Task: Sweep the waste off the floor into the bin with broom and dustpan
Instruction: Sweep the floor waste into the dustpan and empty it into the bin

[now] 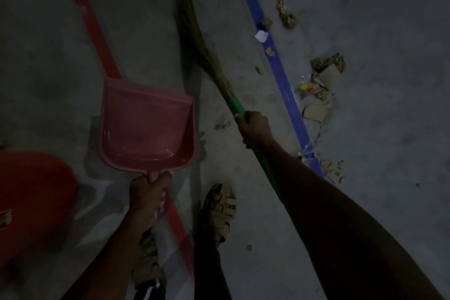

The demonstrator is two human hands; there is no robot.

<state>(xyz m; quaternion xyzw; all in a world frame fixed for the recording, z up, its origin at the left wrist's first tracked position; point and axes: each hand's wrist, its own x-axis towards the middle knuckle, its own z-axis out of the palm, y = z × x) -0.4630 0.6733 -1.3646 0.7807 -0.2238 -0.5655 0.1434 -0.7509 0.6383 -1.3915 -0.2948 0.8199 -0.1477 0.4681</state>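
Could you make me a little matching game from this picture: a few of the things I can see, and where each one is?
Things:
1. pink plastic dustpan
2. grass broom with green handle
3. crumpled brown paper scraps
4. red plastic bin

Places:
A. on the floor beyond the blue floor stripe
B. at the picture's lower left edge
C. held by the left hand
D. held by the right hand

Pairs: 1-C, 2-D, 3-A, 4-B
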